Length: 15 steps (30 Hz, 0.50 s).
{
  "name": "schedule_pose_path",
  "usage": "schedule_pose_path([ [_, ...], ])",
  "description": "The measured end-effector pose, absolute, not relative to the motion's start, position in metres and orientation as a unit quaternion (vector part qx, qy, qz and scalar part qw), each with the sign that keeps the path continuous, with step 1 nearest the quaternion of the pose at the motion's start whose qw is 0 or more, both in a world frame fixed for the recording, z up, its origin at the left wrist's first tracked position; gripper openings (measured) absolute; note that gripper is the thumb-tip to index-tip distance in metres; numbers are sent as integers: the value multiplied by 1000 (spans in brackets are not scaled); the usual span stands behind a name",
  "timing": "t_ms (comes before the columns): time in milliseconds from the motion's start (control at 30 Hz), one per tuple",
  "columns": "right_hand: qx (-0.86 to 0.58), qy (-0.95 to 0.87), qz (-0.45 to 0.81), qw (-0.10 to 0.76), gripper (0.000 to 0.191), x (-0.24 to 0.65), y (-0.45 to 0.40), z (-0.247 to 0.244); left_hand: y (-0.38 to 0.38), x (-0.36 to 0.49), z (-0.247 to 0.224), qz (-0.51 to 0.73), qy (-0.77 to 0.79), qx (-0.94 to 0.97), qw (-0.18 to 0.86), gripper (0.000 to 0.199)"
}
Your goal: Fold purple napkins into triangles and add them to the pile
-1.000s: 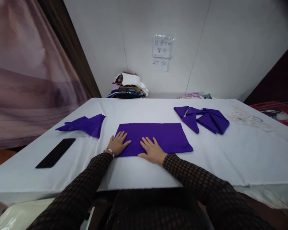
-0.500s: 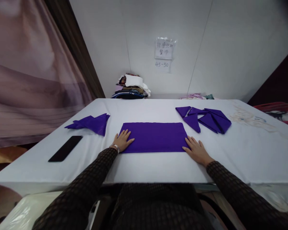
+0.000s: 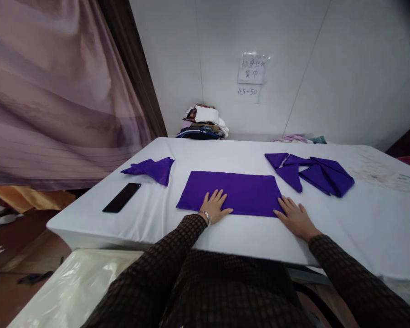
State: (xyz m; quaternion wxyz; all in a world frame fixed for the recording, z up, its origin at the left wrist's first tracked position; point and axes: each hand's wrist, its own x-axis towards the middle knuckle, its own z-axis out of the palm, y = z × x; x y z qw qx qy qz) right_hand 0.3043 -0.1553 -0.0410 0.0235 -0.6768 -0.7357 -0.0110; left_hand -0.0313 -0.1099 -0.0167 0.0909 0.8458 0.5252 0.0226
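A purple cloth napkin (image 3: 239,187), folded into a flat rectangle, lies in front of me on the white-covered table (image 3: 232,232). My left hand (image 3: 216,207) rests open with fingers spread on its near edge, left of the middle. At the napkin's right edge, near the lower corner, my right hand (image 3: 295,216) lies open, fingertips on the cloth. Several purple folded cloth pieces (image 3: 328,175) sit behind and to the right. Another bunch of folded purple cloth (image 3: 153,169) lies to the left.
A black phone-like slab (image 3: 122,197) lies at the table's left. Behind the table's far edge a pile of folded clothes (image 3: 203,123) is stacked against the wall, under a paper sign (image 3: 251,70). A curtain (image 3: 71,100) hangs at the left; a plastic-covered surface (image 3: 85,278) stands below.
My left hand has slid right along the napkin from its left edge toward the middle. My right hand stays at the right edge. The view has shifted left.
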Motion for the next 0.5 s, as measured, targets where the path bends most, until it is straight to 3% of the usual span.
schedule_pose_path([
  [233,-676,-736,-15,18,65,308,-155,-44,-124,-142,-15,1,690,723,32,72],
  [400,-688,-725,28,2,67,295,-148,-27,-131,-156,-13,-24,710,704,24,72],
  [500,-652,-755,32,54,69,249,-141,-3,-130,-152,-13,-27,709,704,18,73],
])
